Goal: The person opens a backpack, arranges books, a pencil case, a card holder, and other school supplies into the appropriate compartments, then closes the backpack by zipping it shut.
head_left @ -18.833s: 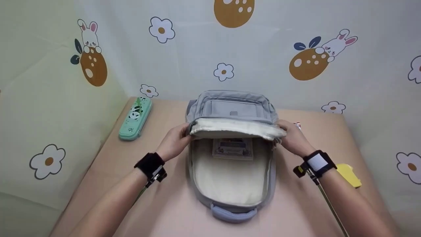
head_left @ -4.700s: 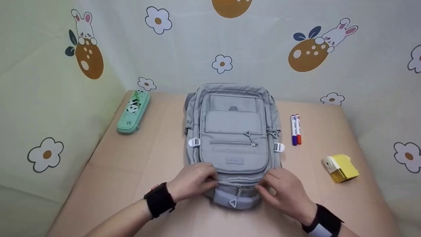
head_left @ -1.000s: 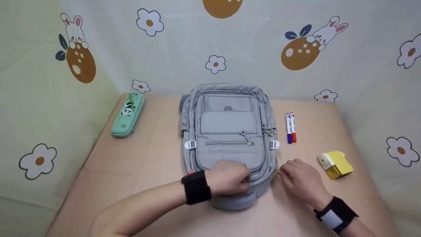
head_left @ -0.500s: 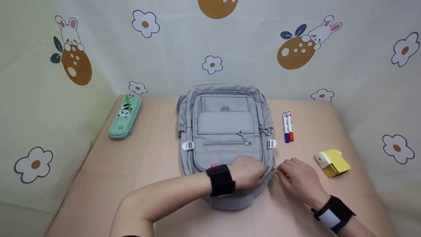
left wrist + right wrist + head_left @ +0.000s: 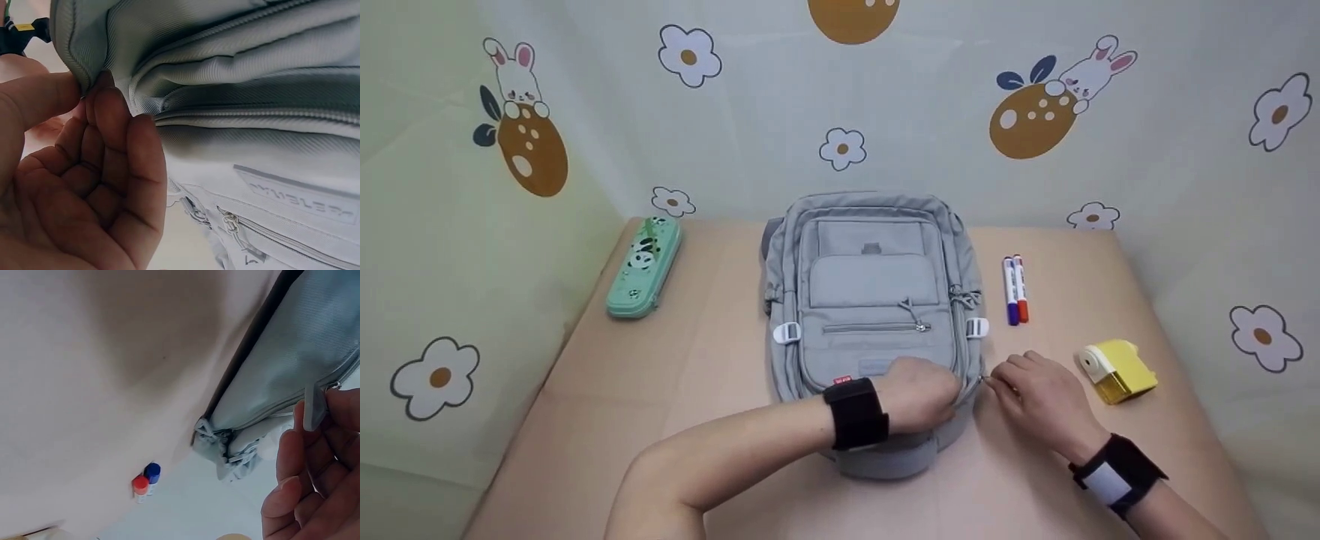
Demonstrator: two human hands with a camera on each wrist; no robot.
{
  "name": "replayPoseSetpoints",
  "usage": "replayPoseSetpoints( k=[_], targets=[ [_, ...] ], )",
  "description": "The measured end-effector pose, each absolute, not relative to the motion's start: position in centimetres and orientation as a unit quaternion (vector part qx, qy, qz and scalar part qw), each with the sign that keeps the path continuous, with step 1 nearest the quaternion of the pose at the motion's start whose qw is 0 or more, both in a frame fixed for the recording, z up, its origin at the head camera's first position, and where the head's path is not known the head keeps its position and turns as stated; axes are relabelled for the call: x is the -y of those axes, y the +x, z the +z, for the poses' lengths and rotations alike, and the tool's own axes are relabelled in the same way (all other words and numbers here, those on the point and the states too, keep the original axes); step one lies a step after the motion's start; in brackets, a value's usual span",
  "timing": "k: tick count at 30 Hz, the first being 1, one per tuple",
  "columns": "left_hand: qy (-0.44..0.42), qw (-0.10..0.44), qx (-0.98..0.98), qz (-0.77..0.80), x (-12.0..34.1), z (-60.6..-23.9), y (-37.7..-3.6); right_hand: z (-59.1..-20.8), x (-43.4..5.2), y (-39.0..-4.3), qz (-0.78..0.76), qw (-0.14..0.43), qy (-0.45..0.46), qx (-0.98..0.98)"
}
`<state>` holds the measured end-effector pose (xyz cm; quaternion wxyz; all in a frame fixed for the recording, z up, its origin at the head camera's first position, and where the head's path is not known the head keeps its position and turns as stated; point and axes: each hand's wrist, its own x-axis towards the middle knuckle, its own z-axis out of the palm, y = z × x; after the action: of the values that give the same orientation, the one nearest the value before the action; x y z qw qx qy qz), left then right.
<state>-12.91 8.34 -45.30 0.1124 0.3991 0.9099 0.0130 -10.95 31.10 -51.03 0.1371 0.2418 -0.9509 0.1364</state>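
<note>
A grey backpack (image 5: 877, 281) lies front side up on the table, its top handle (image 5: 889, 466) towards me. My left hand (image 5: 919, 394) reaches across the bag's near end. In the left wrist view, its thumb and fingers pinch the zippered fabric edge (image 5: 70, 42) near the corner. At the bag's right side, my right hand (image 5: 1046, 401) pinches a zipper pull (image 5: 315, 408) between thumb and fingers. The right wrist view shows the zipper track (image 5: 264, 410) running along the bag's side from that pull. The inside of the bag is hidden.
A mint pencil case with pandas (image 5: 645, 266) lies at the back left. Right of the bag are a blue marker (image 5: 1010, 291) and a red marker (image 5: 1021, 291), side by side. A yellow pencil sharpener (image 5: 1117, 371) stands beyond my right hand.
The main flap was open earlier, showing a book inside; it now lies down over the bag. My left hand has crossed rightwards, and my right hand has moved to the bag's right side.
</note>
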Motion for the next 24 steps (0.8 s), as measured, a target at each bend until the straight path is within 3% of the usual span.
replayPoseSetpoints(
  k=[13, 24],
  targets=[
    [0.414, 0.106, -0.904, 0.032, -7.0, -45.1, -12.4, -51.9, -31.3, -14.0, 0.150, 0.092, 0.191, 0.966],
    [0.410, 0.135, -0.901, 0.039, -5.6, -44.3, -12.6, -51.9, -30.4, -14.4, 0.170, 0.104, 0.200, 0.959]
  ],
)
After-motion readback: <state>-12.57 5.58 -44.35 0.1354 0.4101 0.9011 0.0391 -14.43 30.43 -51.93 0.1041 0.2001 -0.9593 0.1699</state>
